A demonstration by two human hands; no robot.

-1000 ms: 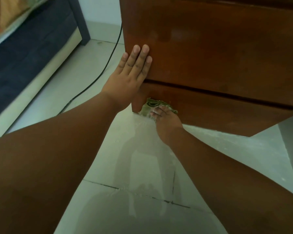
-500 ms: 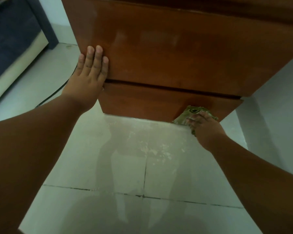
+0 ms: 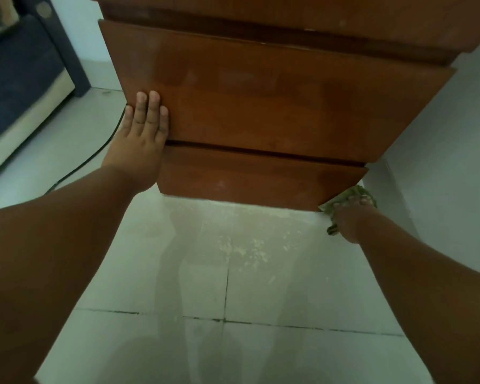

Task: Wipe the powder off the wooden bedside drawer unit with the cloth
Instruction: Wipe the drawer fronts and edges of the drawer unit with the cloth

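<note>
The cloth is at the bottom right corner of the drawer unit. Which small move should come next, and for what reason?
Probably sweep the cloth leftward across the lower drawer front: the right hand holds it at that front's right end, and pale smudges show further left. The left hand rests flat on the upper drawer front.

One wooden bedside drawer unit (image 3: 316, 12) is pictured, with two fronts counted on it: the upper drawer front (image 3: 261, 101) and the lower drawer front (image 3: 261, 178). Two bare hands are seen, the left hand (image 3: 142, 142) and the right hand (image 3: 349, 220), along with a single green cloth (image 3: 355, 194). One black cable (image 3: 94, 155), one patch of white powder (image 3: 247, 248) and one dark blue bed (image 3: 17, 87) are also shown.
</note>
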